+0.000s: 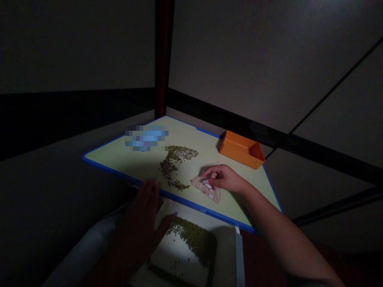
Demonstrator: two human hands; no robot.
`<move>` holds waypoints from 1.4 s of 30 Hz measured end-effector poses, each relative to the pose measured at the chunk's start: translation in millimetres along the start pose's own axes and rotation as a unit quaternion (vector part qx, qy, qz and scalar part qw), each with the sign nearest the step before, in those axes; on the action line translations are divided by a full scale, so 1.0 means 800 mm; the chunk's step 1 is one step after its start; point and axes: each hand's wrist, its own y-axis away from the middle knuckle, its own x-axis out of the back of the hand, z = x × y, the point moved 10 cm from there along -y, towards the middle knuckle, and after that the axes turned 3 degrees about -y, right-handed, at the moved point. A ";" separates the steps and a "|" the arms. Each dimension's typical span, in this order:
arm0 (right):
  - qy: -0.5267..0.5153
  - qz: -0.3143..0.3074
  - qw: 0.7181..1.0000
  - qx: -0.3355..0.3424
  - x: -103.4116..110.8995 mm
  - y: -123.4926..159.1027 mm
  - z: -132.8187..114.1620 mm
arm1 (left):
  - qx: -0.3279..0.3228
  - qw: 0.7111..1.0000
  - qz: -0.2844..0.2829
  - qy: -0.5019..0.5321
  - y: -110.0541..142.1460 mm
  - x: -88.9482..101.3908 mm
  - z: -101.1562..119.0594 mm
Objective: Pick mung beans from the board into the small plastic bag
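On the pale board (239, 207) with a blue rim, my right hand (223, 178) has its fingers closed on a see-through pinkish protractor (215, 195), which lies nearly flat. Small whitish bits show by the fingertips, too small to name. Left of the protractor, small green-brown beans (176, 153) are spread in a loose curve. My left hand (143, 215) is in shadow at the board's near edge, fingers stretched out and thumb apart, holding nothing. Below the board is a pale tray (179, 249) with more of these beans heaped along its sides.
An orange open box (243, 151) stands at the board's far right corner. A blurred-out light blue item (146, 137) lies at the far left. Walls (254, 59) rise close behind the board, and a dark red post (163, 56) stands in the corner. The light is dim.
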 end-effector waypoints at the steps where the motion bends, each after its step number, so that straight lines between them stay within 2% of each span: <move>1: 0.010 0.008 1.000 -0.002 0.003 0.000 0.000 | -0.001 1.000 0.002 -0.002 0.000 0.001 0.000; 10: 0.066 0.098 0.993 -0.014 0.041 0.001 0.005 | 0.002 1.000 -0.005 -0.008 0.001 -0.002 -0.003; 23: 0.204 0.221 0.954 -0.018 0.085 0.006 0.003 | -0.017 1.000 0.012 -0.015 0.000 0.004 0.001; 28: 0.186 0.217 0.958 0.024 0.068 0.002 -0.007 | -0.006 1.000 0.002 -0.014 0.000 -0.001 -0.004; 34: 0.270 0.218 0.935 0.075 0.042 -0.004 -0.035 | 0.006 1.000 -0.018 0.009 -0.001 -0.004 -0.005; 38: 0.279 0.220 0.927 0.122 0.026 -0.009 -0.050 | 0.011 1.000 -0.002 0.013 -0.001 0.000 -0.004; 42: 0.282 0.210 0.924 0.152 0.009 -0.012 -0.060 | 0.008 1.000 -0.009 0.018 0.000 -0.003 -0.002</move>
